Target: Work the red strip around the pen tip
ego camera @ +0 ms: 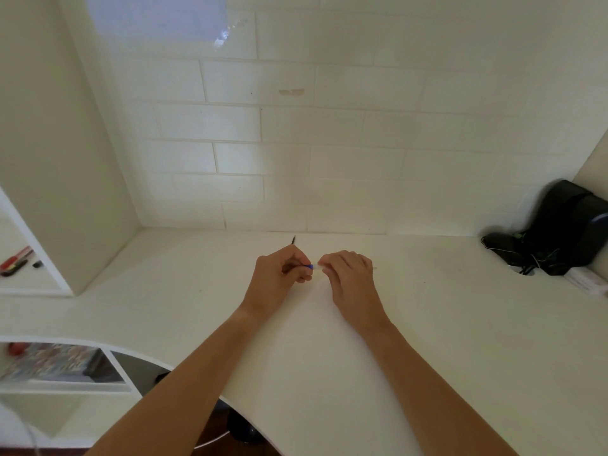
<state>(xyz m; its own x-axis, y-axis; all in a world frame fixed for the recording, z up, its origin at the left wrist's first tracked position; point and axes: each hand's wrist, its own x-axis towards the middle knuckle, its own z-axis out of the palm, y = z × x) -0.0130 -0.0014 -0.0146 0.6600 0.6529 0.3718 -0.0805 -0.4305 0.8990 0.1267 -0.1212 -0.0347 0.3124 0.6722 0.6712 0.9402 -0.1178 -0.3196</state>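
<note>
While the left hand (279,274) grips a pen (308,266), its dark tip poking out behind, the right hand (350,274) pinches the pale cap (316,266). Both hover above the white desk (427,340), apparently for leverage.

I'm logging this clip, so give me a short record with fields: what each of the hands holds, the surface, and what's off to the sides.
left hand: pinches the blue end of a pen, dark tip sticking out behind
right hand: pinches a small clear piece at the blue end
surface: white desk
far right: black bag with cables, in the corner
far left: red tool on a shelf
</note>
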